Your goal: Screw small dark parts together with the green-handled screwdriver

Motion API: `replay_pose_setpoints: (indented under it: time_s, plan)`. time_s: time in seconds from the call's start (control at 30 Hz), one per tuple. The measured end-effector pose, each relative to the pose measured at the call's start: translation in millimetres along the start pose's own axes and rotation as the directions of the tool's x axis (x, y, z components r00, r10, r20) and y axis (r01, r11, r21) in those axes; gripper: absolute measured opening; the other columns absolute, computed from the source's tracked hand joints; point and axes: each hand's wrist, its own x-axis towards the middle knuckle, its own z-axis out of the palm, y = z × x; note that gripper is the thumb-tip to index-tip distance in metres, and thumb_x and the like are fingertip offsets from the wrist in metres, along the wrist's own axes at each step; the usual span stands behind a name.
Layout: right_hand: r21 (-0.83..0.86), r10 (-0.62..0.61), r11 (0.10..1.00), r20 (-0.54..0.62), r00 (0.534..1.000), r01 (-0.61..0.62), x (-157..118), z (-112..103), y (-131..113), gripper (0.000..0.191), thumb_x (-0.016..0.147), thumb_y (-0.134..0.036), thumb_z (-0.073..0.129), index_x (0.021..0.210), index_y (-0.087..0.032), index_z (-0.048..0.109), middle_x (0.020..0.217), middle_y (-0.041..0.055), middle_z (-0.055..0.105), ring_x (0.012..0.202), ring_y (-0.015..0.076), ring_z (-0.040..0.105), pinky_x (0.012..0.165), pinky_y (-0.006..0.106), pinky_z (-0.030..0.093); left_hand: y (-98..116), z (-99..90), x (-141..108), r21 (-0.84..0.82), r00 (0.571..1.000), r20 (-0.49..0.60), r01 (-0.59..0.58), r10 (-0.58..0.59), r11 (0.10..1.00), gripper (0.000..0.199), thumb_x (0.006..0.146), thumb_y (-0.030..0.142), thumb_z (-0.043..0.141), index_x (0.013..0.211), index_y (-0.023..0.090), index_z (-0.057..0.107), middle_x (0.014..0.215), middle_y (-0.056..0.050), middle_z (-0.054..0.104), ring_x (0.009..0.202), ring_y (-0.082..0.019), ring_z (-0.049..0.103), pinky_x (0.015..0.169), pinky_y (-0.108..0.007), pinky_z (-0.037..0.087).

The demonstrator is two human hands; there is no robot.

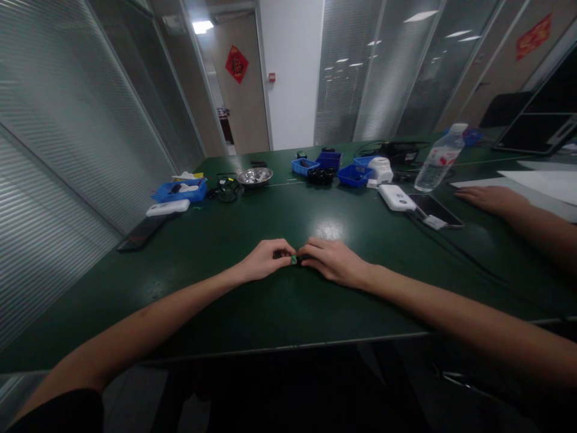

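Both hands meet over the near middle of the dark green table (252, 313). My left hand (265, 260) pinches a small green piece (294, 260) between thumb and fingers. Fingers curled and facing the left ones, my right hand (336, 261) is closed just beside that piece. Something small and dark seems to lie at the right fingertips, but its kind is too small to make out. Whether the two parts touch cannot be told.
Toward the back stand a metal bowl (255, 177), blue trays (355, 175) and a bundle of black cable (321, 175). At left are a blue bin (180, 190) and a dark phone (143, 233). At right are a white power bank (396, 198), a water bottle (442, 159) and another person's hand (493, 198).
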Motion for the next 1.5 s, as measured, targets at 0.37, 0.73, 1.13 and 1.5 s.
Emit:
replay_pose_setpoints:
  time_s: [0.37, 0.73, 1.13, 1.5]
  plan:
    - [0.004, 0.026, 1.0, 0.009, 1.0, -0.026, 1, -2, -1, 0.022, 0.107, -0.03, 0.051, 0.125, -0.02, 0.059, 0.107, 0.0081, 0.062, 0.088, 0.0194, 0.063, 0.074, 0.031, 0.048, 3, 0.0, 0, 0.03, 1.0, 0.003, 0.022, -0.022, 0.999, 0.023, 0.097, 0.036, 0.067, 0.105, 0.016, 0.074, 0.098, -0.005, 0.068, 0.086, -0.017, 0.061, 0.077, -0.028, 0.045]
    - [0.009, 0.032, 0.999, 0.006, 0.999, -0.032, 0, 0, 1, 0.023, 0.107, -0.031, 0.052, 0.124, -0.02, 0.06, 0.107, 0.008, 0.062, 0.088, 0.0192, 0.063, 0.074, 0.032, 0.049, 7, -1.0, 0, 0.035, 1.0, 0.001, 0.002, -0.002, 0.999, 0.023, 0.097, 0.037, 0.067, 0.105, 0.016, 0.072, 0.096, -0.005, 0.067, 0.086, -0.018, 0.062, 0.076, -0.029, 0.045]
    - [-0.097, -0.002, 0.995, 0.105, 0.994, 0.013, 0, -28, 3, 0.023, 0.106, -0.032, 0.053, 0.122, -0.02, 0.063, 0.105, 0.0076, 0.066, 0.083, 0.0187, 0.062, 0.069, 0.03, 0.043, 12, -2.5, -4, 0.082, 1.0, -0.005, -0.009, 0.009, 0.997, 0.022, 0.095, 0.036, 0.068, 0.107, 0.018, 0.072, 0.101, -0.006, 0.066, 0.092, -0.02, 0.061, 0.08, -0.031, 0.047]
    - [0.034, 0.031, 0.999, 0.176, 0.984, -0.037, -44, -84, -110, 0.047, 0.099, -0.04, 0.059, 0.145, -0.044, 0.055, 0.105, 0.0001, 0.076, 0.077, 0.0199, 0.069, 0.068, 0.035, 0.054, 42, -4.2, -28, 0.067, 0.923, 0.231, -0.331, 0.308, 0.941, 0.02, 0.097, 0.023, 0.061, 0.116, 0.021, 0.067, 0.125, -0.012, 0.07, 0.123, -0.027, 0.061, 0.11, -0.045, 0.042]
